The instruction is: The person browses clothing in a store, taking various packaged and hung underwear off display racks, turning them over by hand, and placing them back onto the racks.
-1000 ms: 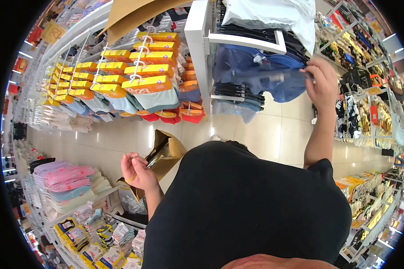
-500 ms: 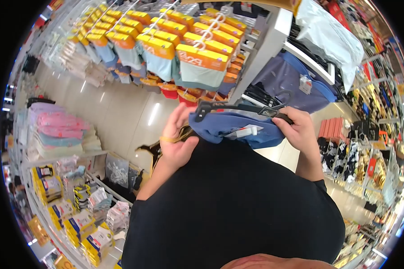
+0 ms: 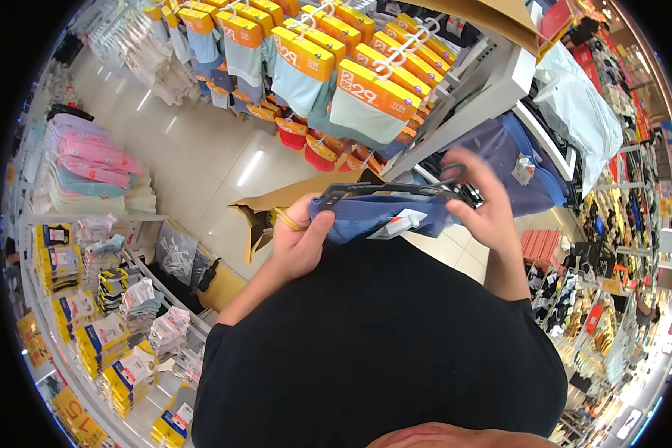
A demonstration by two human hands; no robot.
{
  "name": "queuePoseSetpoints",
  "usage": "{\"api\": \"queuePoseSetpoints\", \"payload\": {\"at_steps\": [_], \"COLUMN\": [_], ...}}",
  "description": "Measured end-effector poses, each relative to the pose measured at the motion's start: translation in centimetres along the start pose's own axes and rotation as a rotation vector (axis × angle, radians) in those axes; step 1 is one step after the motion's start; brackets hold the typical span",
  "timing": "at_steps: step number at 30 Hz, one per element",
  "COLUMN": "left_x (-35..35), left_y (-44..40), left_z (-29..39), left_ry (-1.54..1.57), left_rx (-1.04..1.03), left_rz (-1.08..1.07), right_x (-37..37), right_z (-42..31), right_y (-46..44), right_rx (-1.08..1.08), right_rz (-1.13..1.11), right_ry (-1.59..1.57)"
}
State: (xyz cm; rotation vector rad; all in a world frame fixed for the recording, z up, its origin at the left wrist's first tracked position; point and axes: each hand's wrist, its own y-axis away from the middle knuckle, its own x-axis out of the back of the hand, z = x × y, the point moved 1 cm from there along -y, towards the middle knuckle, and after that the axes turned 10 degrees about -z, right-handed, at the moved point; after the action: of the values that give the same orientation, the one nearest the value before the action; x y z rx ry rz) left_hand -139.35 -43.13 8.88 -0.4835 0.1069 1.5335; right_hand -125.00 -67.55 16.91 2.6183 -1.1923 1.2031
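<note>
In front of my chest a blue garment [image 3: 358, 216] hangs bunched from a black clip hanger [image 3: 396, 188]. A white tag [image 3: 407, 222] with a red mark lies on its front; the kind of garment does not show. My left hand [image 3: 300, 237], with a yellow band at the wrist, pinches the garment's left end below the hanger clip, thumb in front. Around the hanger's right end is my right hand [image 3: 485, 200], its thumb by the clip. Its upper finger is raised near the hook and blurred by motion.
Packs with yellow-orange cards [image 3: 373, 93] hang on a rack ahead. A brown paper bag [image 3: 265, 216] is beyond my left hand. Folded pink clothes [image 3: 97, 160] and yellow packs [image 3: 131, 369] fill shelves at left. Dark blue garments [image 3: 500, 153] and a white plastic bag [image 3: 579, 101] are at right.
My left hand, open beside the garment before, has closed on its left end. A finger of my right hand has lifted toward the hook. The view has shifted, and more of the paper bag shows.
</note>
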Motion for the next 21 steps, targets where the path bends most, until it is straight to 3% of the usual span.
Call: {"api": "queuePoseSetpoints", "payload": {"at_steps": [2,7,10,14,17,21], "left_x": [-0.1,0.0,-0.1,0.3,-0.5,0.0], "left_y": [0.1,0.0,-0.6,-0.1,-0.7,0.3], "left_z": [0.1,-0.1,0.6,0.6,1.4,0.7], "left_ry": [-0.061,-0.357,-0.394,-0.428,-0.419,-0.312], "left_rx": [-0.012,-0.041,-0.057,-0.044,-0.189,-0.142], "left_rz": [-0.015,-0.096,-0.144,-0.175,-0.114,-0.093], "right_x": [0.0,-3.8,-5.1,-5.8,-6.3,-6.7], "right_z": [-1.0,-5.6,-6.3,-6.3,-6.4,-6.7], "right_y": [-0.9,-4.2,-4.6,-5.6,-6.0,-6.4], "right_rx": [0.141,0.435,0.448,0.392,0.408,0.359], "right_rz": [0.273,-0.187,-0.243,-0.253,-0.23,-0.25], "right_ry": [0.119,0.097,0.162,-0.044,-0.082,-0.063]}}
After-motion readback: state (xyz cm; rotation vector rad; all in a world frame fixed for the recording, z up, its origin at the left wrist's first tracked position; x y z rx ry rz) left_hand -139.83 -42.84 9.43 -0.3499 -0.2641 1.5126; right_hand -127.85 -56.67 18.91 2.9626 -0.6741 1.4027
